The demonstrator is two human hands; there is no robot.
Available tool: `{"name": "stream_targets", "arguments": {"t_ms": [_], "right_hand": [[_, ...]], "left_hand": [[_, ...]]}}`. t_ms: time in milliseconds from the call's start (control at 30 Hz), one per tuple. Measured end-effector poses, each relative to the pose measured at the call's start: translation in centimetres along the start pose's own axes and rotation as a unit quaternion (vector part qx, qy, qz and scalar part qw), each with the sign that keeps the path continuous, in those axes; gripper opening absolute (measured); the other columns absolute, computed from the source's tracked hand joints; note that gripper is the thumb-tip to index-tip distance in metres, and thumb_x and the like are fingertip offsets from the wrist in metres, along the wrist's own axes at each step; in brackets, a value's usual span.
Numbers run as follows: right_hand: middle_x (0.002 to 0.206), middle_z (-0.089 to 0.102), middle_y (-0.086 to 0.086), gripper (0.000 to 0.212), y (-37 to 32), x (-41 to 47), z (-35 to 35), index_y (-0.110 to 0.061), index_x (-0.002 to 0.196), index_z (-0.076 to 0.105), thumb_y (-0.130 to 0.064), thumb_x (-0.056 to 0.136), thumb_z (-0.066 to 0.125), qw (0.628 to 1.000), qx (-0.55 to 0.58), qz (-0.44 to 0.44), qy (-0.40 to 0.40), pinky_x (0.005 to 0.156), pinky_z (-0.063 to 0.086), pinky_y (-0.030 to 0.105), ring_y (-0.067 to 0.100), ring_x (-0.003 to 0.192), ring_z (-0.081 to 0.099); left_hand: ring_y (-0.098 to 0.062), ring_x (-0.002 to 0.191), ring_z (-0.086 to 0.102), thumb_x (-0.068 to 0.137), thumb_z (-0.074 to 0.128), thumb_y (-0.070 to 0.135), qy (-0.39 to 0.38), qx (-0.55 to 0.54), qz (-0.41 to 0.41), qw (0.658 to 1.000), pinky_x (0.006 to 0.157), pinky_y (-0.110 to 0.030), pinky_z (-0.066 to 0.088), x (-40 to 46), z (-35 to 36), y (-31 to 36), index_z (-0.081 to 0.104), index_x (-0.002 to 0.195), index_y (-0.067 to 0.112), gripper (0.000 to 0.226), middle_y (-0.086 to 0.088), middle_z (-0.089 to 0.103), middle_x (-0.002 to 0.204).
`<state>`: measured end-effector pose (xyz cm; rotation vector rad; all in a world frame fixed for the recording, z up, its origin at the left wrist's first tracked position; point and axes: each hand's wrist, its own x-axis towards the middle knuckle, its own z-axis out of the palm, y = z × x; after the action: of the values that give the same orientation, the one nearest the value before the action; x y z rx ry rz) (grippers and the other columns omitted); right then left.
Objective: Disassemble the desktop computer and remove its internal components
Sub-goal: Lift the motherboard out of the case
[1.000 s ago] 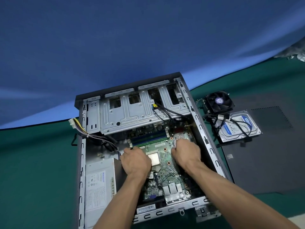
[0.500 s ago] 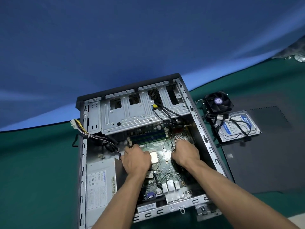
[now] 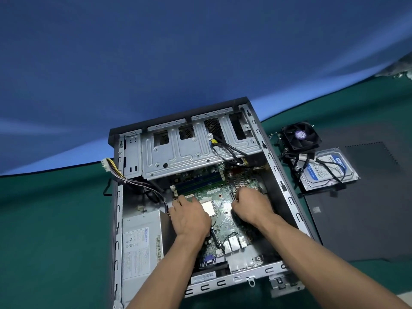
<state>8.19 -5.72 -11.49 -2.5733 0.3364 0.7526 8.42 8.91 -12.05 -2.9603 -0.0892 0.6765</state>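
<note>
An open computer case point(image 3: 287, 197) is laid on its side on a green table cover point(image 3: 51, 230), with its green circuit board point(image 3: 223, 228) seen inside, toward the near right part of the case. The board is gripped at both sides: the left hand point(image 3: 189, 217) is set on its left edge, fingers curled down over it, and the right hand point(image 3: 252, 208) is set on its right part, fingers bent onto the board beside a finned metal block point(image 3: 242, 181). A pale square chip point(image 3: 208, 208) is seen between the two hands. A grey power supply box point(image 3: 140, 246) is placed in the near left corner of the case, just beside the left hand, and a bundle of coloured wires point(image 3: 113, 169) is draped over the left wall. A metal drive cage point(image 3: 189, 152) is fitted across the far end. Outside the case, on the right, a black fan point(image 3: 301, 136) and a hard drive point(image 3: 327, 171) with cables over it are laid near each other, the drive resting on a dark flat panel point(image 3: 367, 208). A blue backdrop point(image 3: 178, 52) is hung behind.
</note>
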Motion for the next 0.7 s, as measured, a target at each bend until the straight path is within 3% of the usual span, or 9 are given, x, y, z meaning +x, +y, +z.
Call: {"name": "stream_targets", "arguments": {"t_ms": [33, 133, 200, 267, 333, 400, 567, 700], "right_hand": [[0.073, 0.056, -0.005, 0.005, -0.1, -0.2, -0.1, -0.015, 0.091, 0.057, -0.02, 0.091, 0.057, 0.999, -0.023, -0.02, 0.012, 0.041, 0.026, 0.014, 0.008, 0.058, 0.051], [0.086, 0.063, -0.006, 0.014, -0.3, -1.1, -0.3, -0.023, 0.104, 0.058, -0.021, 0.09, 0.057, 0.996, -0.025, -0.081, -0.007, 0.051, 0.032, 0.014, 0.011, 0.072, 0.057], [0.089, 0.066, -0.008, 0.01, -0.7, -1.8, -0.2, -0.026, 0.098, 0.064, -0.023, 0.09, 0.058, 0.991, 0.018, -0.104, -0.082, 0.059, 0.04, 0.019, 0.009, 0.076, 0.06], [0.08, 0.064, -0.01, 0.011, -0.7, -2.4, 0.0, -0.024, 0.083, 0.066, -0.025, 0.09, 0.057, 0.984, 0.033, -0.112, -0.138, 0.059, 0.039, 0.021, 0.007, 0.071, 0.058], [0.071, 0.06, -0.007, 0.022, -0.5, -2.6, 0.1, -0.022, 0.07, 0.061, -0.027, 0.091, 0.055, 0.985, 0.005, -0.121, -0.125, 0.054, 0.033, 0.02, 0.006, 0.063, 0.052], [0.075, 0.064, -0.001, 0.023, -0.3, -2.7, 0.0, -0.019, 0.074, 0.063, -0.031, 0.092, 0.054, 0.984, -0.058, -0.131, -0.103, 0.056, 0.033, 0.022, 0.01, 0.063, 0.052], [0.09, 0.069, 0.003, 0.029, -0.5, -3.6, 0.6, -0.012, 0.092, 0.068, -0.04, 0.087, 0.062, 0.96, -0.171, -0.142, -0.173, 0.075, 0.048, 0.028, 0.018, 0.079, 0.061], [0.103, 0.067, 0.006, 0.044, -1.4, -4.1, 1.2, -0.009, 0.108, 0.059, -0.043, 0.082, 0.067, 0.941, -0.226, -0.164, -0.19, 0.081, 0.051, 0.034, 0.023, 0.089, 0.061]], "left_hand": [[-0.029, 0.118, 0.04, 0.087, 0.051, 0.029, 0.013, 0.017, 0.019, 1.0, 0.098, -0.038, 0.031, -0.1, 0.0, 0.0, 0.057, 0.119, 0.011, 0.037, -0.012, 0.048, 0.127], [-0.027, 0.113, 0.047, 0.087, 0.052, 0.025, 0.02, 0.046, 0.077, 0.996, 0.093, -0.038, 0.035, -0.4, -0.1, 0.0, 0.065, 0.1, 0.012, 0.023, -0.01, 0.062, 0.114], [-0.027, 0.103, 0.057, 0.088, 0.052, 0.022, 0.0, 0.027, 0.105, 0.994, 0.087, -0.036, 0.043, -0.6, -0.2, -0.2, 0.066, 0.094, 0.011, 0.019, -0.011, 0.067, 0.105], [-0.027, 0.093, 0.062, 0.089, 0.051, 0.022, -0.006, 0.015, 0.153, 0.988, 0.079, -0.034, 0.047, -0.8, -0.6, -0.5, 0.065, 0.093, 0.011, 0.018, -0.01, 0.067, 0.099], [-0.027, 0.088, 0.062, 0.09, 0.051, 0.024, -0.016, 0.029, 0.221, 0.975, 0.077, -0.035, 0.047, -0.8, -1.0, -0.7, 0.064, 0.091, 0.011, 0.018, -0.009, 0.067, 0.094], [-0.025, 0.084, 0.061, 0.09, 0.053, 0.027, -0.064, 0.033, 0.271, 0.96, 0.078, -0.034, 0.047, -1.0, -1.3, -0.9, 0.065, 0.087, 0.01, 0.02, -0.008, 0.067, 0.088], [-0.019, 0.073, 0.056, 0.082, 0.057, 0.02, -0.178, 0.046, 0.274, 0.944, 0.068, -0.027, 0.044, -1.5, -0.1, -1.2, 0.067, 0.087, 0.011, 0.015, -0.002, 0.061, 0.078], [-0.018, 0.07, 0.056, 0.079, 0.064, 0.023, -0.173, 0.058, 0.274, 0.944, 0.064, -0.027, 0.043, -1.8, 0.1, -1.0, 0.068, 0.084, 0.013, 0.012, 0.0, 0.06, 0.074]]}}
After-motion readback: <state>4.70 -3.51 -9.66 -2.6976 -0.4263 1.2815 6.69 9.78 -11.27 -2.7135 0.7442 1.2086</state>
